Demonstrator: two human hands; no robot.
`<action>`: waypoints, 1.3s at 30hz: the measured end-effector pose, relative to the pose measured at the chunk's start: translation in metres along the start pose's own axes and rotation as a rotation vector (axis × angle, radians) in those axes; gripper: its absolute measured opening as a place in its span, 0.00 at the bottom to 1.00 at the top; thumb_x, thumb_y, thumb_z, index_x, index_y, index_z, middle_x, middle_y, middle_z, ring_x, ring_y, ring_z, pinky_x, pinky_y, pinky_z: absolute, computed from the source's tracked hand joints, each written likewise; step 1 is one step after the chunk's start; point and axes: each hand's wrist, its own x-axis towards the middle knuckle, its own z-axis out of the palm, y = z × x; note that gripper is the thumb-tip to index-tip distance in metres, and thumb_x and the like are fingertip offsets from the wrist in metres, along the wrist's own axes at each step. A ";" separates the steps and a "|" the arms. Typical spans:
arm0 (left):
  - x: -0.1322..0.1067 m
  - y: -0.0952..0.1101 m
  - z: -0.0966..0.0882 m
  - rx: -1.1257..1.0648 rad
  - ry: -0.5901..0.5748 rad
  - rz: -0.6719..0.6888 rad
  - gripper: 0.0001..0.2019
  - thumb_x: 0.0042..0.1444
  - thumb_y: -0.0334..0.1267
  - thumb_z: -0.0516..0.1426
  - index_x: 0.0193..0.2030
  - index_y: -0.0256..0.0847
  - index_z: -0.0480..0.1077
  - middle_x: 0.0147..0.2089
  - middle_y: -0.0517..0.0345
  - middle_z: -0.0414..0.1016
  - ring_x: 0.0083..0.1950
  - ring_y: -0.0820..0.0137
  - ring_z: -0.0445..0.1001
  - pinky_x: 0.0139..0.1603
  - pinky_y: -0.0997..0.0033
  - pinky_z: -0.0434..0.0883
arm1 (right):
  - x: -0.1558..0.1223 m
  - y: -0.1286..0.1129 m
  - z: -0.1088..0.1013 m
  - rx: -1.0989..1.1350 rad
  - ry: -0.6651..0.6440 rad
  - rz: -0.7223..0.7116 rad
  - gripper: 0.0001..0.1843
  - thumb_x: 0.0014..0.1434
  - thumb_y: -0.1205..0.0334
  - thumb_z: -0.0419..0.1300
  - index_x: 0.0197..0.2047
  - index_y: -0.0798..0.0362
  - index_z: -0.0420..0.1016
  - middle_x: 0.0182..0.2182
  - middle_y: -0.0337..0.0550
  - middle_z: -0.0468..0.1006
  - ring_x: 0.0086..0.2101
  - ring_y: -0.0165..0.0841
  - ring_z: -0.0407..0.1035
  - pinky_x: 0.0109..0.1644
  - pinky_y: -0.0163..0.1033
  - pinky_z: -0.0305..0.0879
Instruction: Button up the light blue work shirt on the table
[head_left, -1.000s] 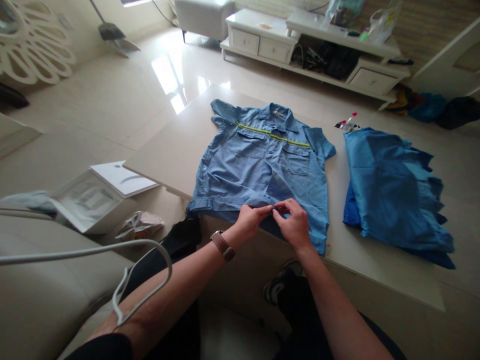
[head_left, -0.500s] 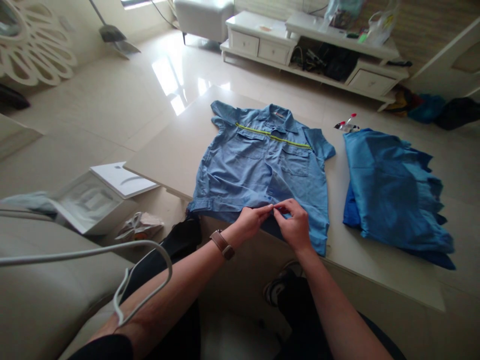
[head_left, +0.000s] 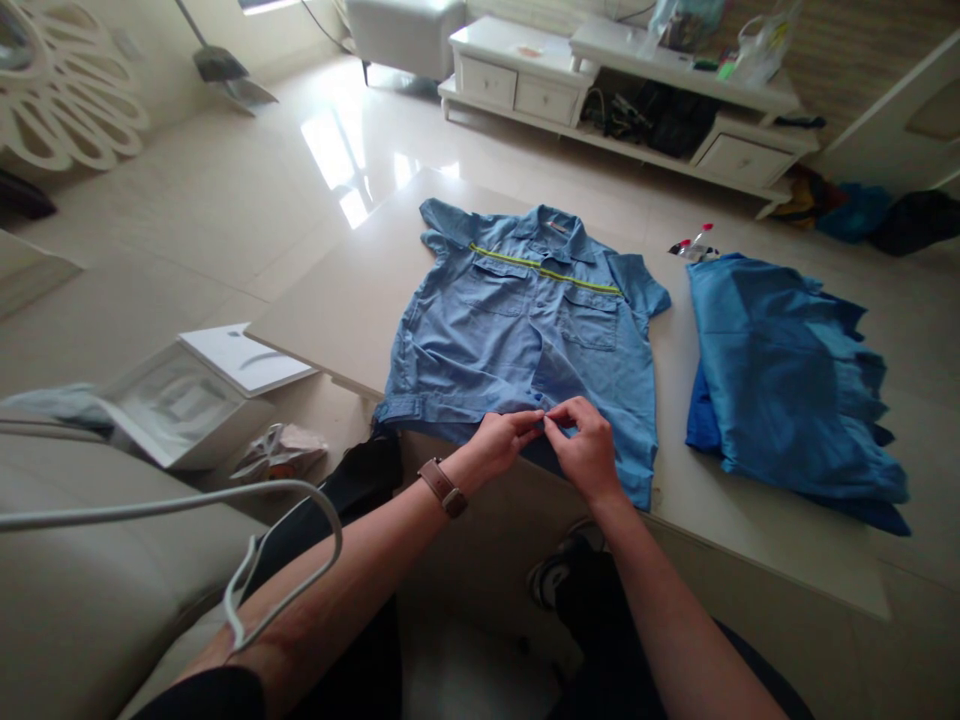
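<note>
A short-sleeved blue work shirt (head_left: 487, 330) with a yellow-green stripe across its chest lies front side up on the table (head_left: 330, 310), collar away from me. Its hem reaches the near table edge. My left hand (head_left: 506, 438), with a brown-strapped watch on the wrist, pinches the hem at the middle of the front. Close against it, my right hand (head_left: 583, 445) grips the same spot between thumb and forefinger. Whatever small part of the hem sits between the fingertips is hidden.
Folded blue garments (head_left: 780, 370) lie in a pile on the table's right side. Behind them is a small item with red caps (head_left: 703, 235). An open white box (head_left: 187, 400) stands at the left. A pale cable (head_left: 187, 497) loops over my left forearm.
Both hands stay at the middle of the shirt's hem, with only slight finger movement. The whole view has shifted a little.
</note>
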 end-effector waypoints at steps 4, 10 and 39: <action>0.001 0.000 0.001 -0.017 0.030 0.037 0.10 0.37 0.23 0.72 0.23 0.32 0.76 0.29 0.55 0.77 0.36 0.73 0.75 0.46 0.70 0.74 | -0.001 0.000 0.001 -0.012 -0.017 -0.003 0.07 0.60 0.65 0.60 0.30 0.49 0.71 0.32 0.41 0.76 0.34 0.36 0.71 0.41 0.42 0.66; 0.000 0.000 0.003 -0.002 0.059 0.077 0.12 0.34 0.25 0.73 0.23 0.32 0.75 0.29 0.56 0.77 0.35 0.72 0.74 0.42 0.70 0.72 | -0.001 -0.001 0.002 -0.065 -0.037 -0.014 0.08 0.61 0.66 0.59 0.30 0.48 0.69 0.32 0.40 0.75 0.34 0.36 0.70 0.41 0.42 0.65; -0.002 0.000 0.006 0.051 -0.049 0.164 0.12 0.37 0.30 0.73 0.25 0.35 0.75 0.30 0.57 0.78 0.36 0.72 0.75 0.48 0.67 0.74 | 0.004 0.008 0.001 0.234 0.067 0.307 0.13 0.57 0.49 0.65 0.33 0.51 0.76 0.32 0.43 0.78 0.35 0.37 0.72 0.42 0.43 0.69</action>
